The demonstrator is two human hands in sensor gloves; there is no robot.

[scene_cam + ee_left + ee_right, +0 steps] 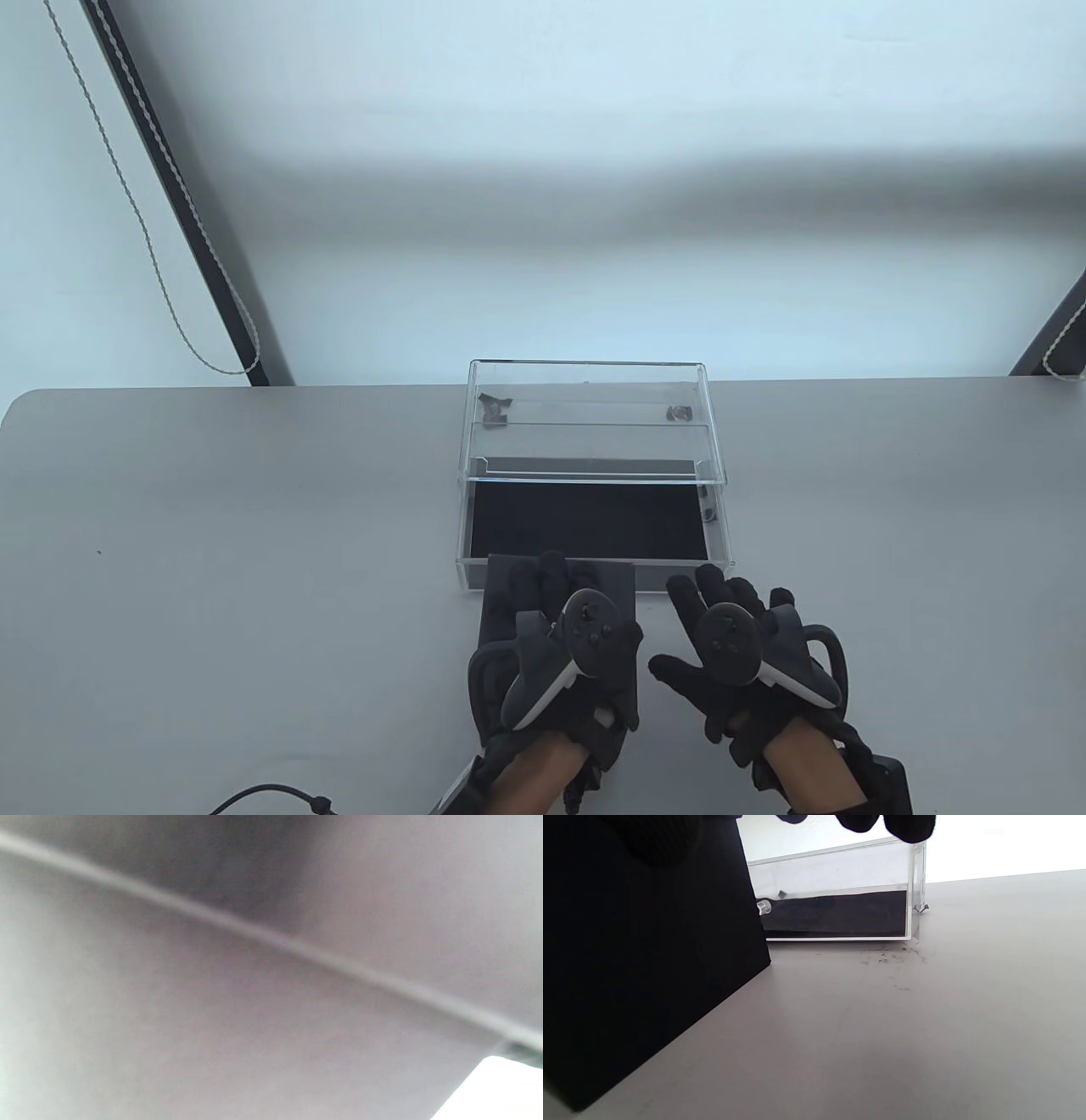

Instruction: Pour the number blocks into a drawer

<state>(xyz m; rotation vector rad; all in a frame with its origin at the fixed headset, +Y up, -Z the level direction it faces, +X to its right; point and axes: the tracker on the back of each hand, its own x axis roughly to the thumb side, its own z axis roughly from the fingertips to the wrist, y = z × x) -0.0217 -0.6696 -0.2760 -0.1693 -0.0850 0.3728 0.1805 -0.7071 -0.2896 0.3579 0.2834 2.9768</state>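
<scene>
Left hand (556, 654): lies on top of a dark box (615, 586) at the near edge; whether its fingers grip it cannot be told.
Right hand (738, 654): just beside the box, fingers spread, holding nothing.
Drawer (594, 526): clear acrylic, pulled open toward the hands, black lining; sits on the grey surface (212, 526).
Number blocks: not visible.

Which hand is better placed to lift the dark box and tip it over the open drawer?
Left. The left hand already rests on top of the dark box, just in front of the drawer. The right hand hovers beside it, fingers spread, holding nothing.
</scene>
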